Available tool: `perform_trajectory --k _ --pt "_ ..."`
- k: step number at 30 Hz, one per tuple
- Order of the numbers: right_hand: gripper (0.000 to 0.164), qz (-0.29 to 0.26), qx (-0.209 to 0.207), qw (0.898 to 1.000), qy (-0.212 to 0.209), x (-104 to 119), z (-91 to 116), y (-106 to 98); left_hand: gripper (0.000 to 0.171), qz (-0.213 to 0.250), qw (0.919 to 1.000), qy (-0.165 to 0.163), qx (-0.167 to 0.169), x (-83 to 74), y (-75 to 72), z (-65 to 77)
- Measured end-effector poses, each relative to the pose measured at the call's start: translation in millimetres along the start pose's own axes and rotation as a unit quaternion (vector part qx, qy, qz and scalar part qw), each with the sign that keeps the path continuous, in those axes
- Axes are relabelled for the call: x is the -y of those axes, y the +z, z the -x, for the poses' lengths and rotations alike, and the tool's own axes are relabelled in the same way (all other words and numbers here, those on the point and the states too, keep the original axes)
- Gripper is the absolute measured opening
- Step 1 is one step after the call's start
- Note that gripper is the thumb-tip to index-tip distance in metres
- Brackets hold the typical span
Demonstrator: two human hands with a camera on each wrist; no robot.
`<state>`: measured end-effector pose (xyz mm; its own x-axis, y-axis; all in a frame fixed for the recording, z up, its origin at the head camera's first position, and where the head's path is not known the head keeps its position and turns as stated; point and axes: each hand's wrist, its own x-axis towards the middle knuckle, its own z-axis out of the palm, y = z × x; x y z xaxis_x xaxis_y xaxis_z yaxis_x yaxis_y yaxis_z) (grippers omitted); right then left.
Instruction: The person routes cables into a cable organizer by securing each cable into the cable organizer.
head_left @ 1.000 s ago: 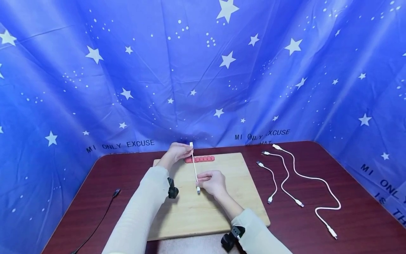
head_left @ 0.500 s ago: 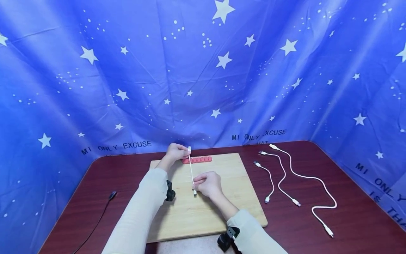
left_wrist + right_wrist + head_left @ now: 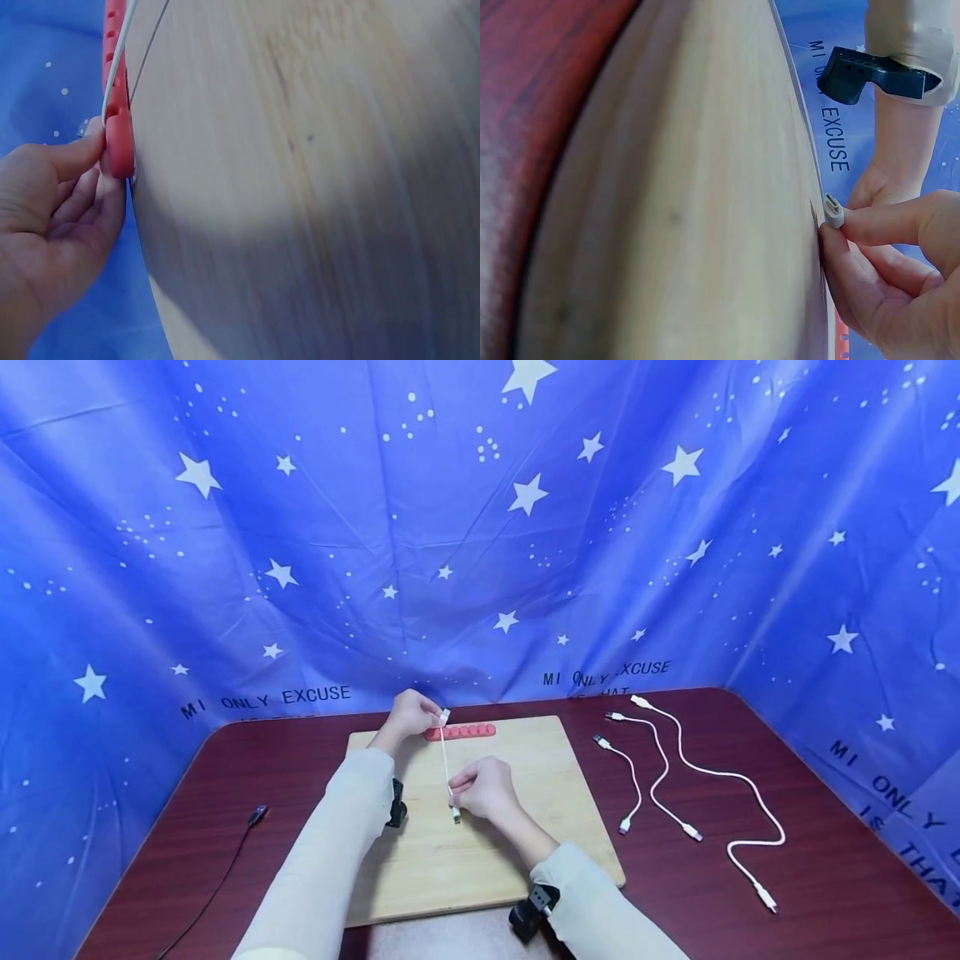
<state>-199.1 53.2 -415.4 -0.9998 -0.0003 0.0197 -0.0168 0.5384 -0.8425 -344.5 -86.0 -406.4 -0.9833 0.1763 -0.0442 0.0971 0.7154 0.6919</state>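
A short white USB cable [image 3: 445, 758] is stretched between both hands over a wooden board [image 3: 540, 835]. At its far plug my left hand [image 3: 409, 713] pinches it with thumb and fingers, beside the left end of a red cable holder strip [image 3: 471, 731]. In the left wrist view the white cord [image 3: 115, 71] runs along the slotted red strip [image 3: 120, 146], close to its end slot; whether it sits inside cannot be told. My right hand [image 3: 486, 789] pinches the near end, whose pale plug [image 3: 833, 211] sticks out past the fingertips in the right wrist view.
Three white cables lie on the dark red table to the right: a short one [image 3: 636, 777], a medium one [image 3: 663, 760] and a long one [image 3: 720, 772]. A black cable [image 3: 232, 860] lies at left. A blue star-patterned curtain [image 3: 450, 527] stands behind the table.
My left hand has brought the cable's far end down to the red strip's left end, and that plug now tilts. My right hand keeps its pinch. The head view has shifted slightly.
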Motion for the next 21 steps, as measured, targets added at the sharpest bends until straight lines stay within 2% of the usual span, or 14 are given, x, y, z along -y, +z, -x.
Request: perform_trajectory --k 6,9,15,21 --pt "0.016 0.038 -0.007 0.999 -0.009 2.1 -4.4 0.9 0.013 -0.039 0.9991 0.014 0.0 -1.0 -1.2 -3.3" --pt "0.016 0.053 -0.009 0.998 -0.014 2.6 -5.7 0.8 0.012 -0.042 0.9991 0.01 0.002 -1.2 -1.1 -5.1" --pt "0.016 0.036 0.005 0.999 0.009 -1.1 -8.1 0.2 0.013 -0.033 0.9994 0.0 0.01 1.5 -0.9 -6.5" --pt "0.017 -0.012 0.029 0.998 0.045 -7.0 -13.0 -2.0 0.013 -0.035 0.9993 -0.003 0.011 0.0 -1.3 -5.9"
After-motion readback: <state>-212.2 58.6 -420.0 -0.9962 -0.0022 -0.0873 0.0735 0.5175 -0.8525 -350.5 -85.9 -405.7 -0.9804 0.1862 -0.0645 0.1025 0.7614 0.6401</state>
